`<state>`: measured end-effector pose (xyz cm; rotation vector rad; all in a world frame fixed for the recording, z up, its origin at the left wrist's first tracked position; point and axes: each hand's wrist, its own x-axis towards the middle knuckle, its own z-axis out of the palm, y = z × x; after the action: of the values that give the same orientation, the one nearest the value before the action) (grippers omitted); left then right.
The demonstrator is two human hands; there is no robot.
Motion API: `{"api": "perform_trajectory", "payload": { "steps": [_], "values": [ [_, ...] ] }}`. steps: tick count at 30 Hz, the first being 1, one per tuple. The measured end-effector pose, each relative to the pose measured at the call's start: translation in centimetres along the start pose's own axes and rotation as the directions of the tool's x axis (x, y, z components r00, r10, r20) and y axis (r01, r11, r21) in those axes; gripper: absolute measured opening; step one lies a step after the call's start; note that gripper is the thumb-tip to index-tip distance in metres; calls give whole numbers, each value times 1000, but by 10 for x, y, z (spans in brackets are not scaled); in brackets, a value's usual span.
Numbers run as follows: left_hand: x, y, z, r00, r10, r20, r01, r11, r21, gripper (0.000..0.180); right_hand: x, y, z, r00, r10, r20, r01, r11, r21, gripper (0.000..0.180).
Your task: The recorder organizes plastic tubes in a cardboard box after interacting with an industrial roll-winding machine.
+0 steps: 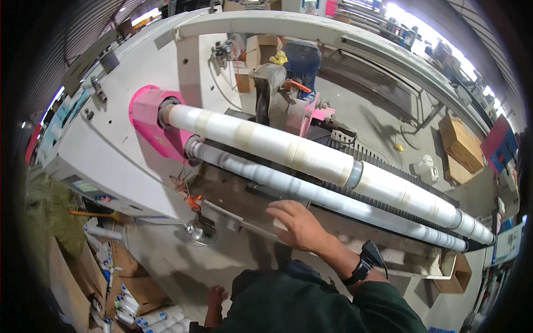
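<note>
My right hand (302, 226) is over the front edge of a machine, below two long white rollers. Its fingers are bent round a small pale thing (279, 225), mostly hidden and too small to name. Past the hand, the thicker upper roller (316, 157) has tan bands and a grey ring. Just below it runs a thinner lower roller (288, 183). Both rollers come out of a pink housing (154, 119) on a white machine side panel (100, 150). My left hand (217, 294) hangs low at my side, fingers loosely apart, holding nothing I can see.
An orange-red part with wires (193, 202) hangs near the trough edge. Under it stands a shiny metal foot (199, 230). Cardboard and white rolls (166, 321) lie at the lower left. Cardboard boxes (461, 144) and a white jug (426, 169) stand behind the rollers.
</note>
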<state>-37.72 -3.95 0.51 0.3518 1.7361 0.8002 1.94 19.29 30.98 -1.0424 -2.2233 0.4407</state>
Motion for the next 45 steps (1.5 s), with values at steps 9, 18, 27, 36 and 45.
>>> {"api": "perform_trajectory", "payload": {
  "steps": [9,18,27,36,45],
  "values": [
    [157,-25,-103,541,452,709,-840,333,429,30,-16,-30,16,939,307,-155,-321,944,-77,56],
    [153,117,-79,962,-6,274,-79,952,297,18,16,-18,-26,818,287,-499,-524,730,-439,66],
    [178,52,-88,839,-66,540,10,994,106,22,38,25,-45,827,380,-414,-562,571,-599,75],
    [156,51,-66,831,-95,549,96,995,28,17,42,58,-54,831,382,-403,-555,530,-642,84],
    [131,70,-53,835,-67,547,70,997,15,12,45,58,-57,826,407,-389,-561,528,-638,85]
  ]
}}
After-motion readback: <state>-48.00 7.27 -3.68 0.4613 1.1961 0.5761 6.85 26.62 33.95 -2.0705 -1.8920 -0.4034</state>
